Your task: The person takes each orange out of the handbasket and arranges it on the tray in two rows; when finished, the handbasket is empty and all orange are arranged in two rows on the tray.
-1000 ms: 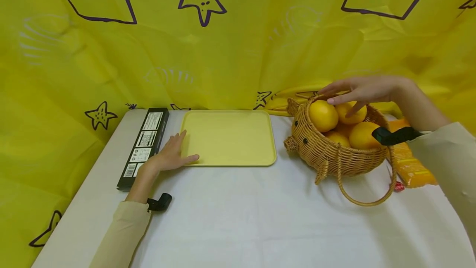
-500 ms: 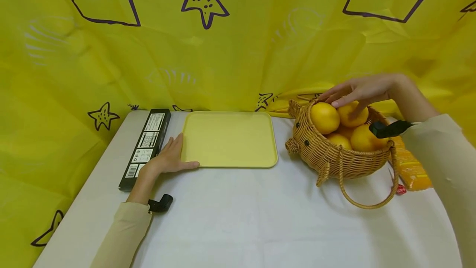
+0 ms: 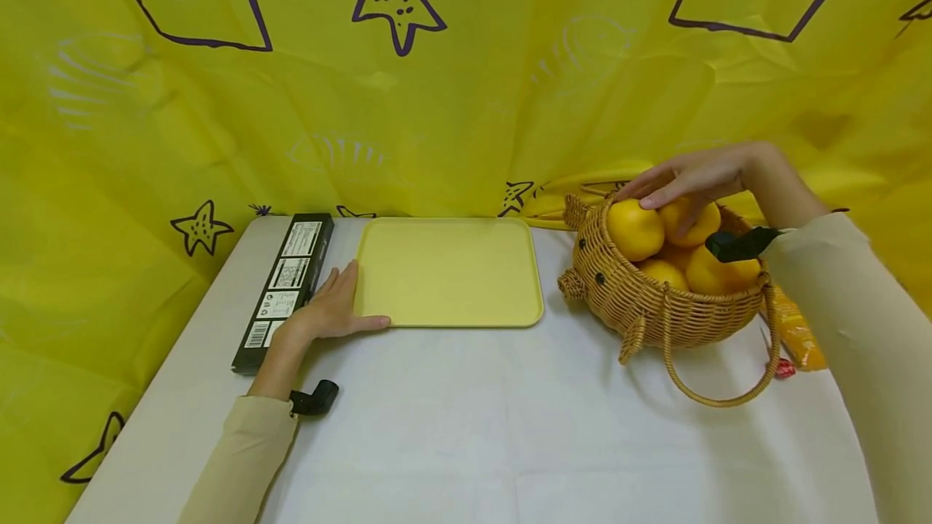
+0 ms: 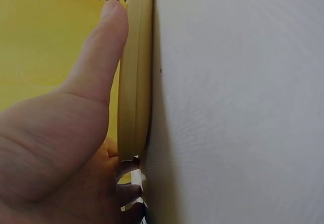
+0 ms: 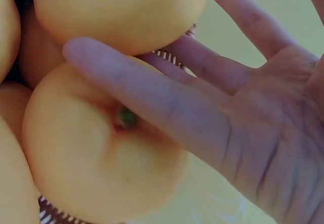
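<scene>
Backdrop, head view: yellow sheet with dark starfish outlines, hanging behind a white-covered table.
Tray: I see the yellow tray flat on the table, near the sheet.
Left hand: my left hand is at the tray's near left corner, fingers along the left edge, thumb out along the near edge.
Black box: a long black box with white labels lies aslant, just left of that hand.
Wicker basket: a pig-shaped basket, right of the tray and apart from it, snout toward it; its handle is tipped to the near side.
Fruits: several round orange-yellow fruits sit inside the basket.
Right hand: my right hand reaches over the basket's far side, digits down among the fruits.
Beside basket: an orange packet, partly hidden by the sleeve, and a small red item.
Thumb, left wrist view: straight, against the tray rim; other fingers show past the corner, partly hidden.
Stemmed fruit, right wrist view: thumb lies across a fruit with a green stem end; fingers spread, tips hidden behind fruit. Grip or mere contact: I cannot tell.
</scene>
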`<state>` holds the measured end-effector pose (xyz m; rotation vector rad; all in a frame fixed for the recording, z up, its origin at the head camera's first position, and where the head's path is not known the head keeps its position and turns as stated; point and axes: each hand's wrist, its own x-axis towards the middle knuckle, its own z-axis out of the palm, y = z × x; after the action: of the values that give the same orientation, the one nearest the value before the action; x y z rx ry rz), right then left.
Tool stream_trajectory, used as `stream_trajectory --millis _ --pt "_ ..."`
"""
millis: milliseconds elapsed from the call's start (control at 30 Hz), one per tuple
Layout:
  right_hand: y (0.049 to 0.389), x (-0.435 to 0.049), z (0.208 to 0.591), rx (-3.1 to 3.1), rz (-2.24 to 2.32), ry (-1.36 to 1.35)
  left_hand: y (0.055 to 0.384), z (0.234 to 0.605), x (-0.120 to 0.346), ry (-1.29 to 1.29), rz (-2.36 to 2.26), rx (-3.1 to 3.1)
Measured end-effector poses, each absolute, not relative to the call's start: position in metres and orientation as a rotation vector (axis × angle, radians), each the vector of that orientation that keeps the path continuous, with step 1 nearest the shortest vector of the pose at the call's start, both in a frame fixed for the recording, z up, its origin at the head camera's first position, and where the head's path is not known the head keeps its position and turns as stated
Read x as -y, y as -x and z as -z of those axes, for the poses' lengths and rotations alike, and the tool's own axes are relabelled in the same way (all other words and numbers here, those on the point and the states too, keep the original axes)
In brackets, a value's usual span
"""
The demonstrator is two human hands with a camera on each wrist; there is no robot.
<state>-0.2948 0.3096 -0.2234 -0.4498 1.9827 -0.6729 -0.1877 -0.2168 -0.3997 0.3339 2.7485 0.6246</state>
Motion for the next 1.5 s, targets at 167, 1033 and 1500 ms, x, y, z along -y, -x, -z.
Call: stream_trajectory --millis 167,1033,1500 --pt "0.298 -0.311 0.229 -1.948 0.723 0.411 0.188 0.400 0.216 -0.327 -0.622 -2.745" --pt "0.294 -0.302 0.249 -1.965 0.827 0.371 0.183 0.397 0.216 -0.311 -0.628 -2.740" --pt "0.290 -0.309 0.249 -1.955 0.872 0.433 0.183 0.396 0.215 -0.308 -0.627 -2.738"
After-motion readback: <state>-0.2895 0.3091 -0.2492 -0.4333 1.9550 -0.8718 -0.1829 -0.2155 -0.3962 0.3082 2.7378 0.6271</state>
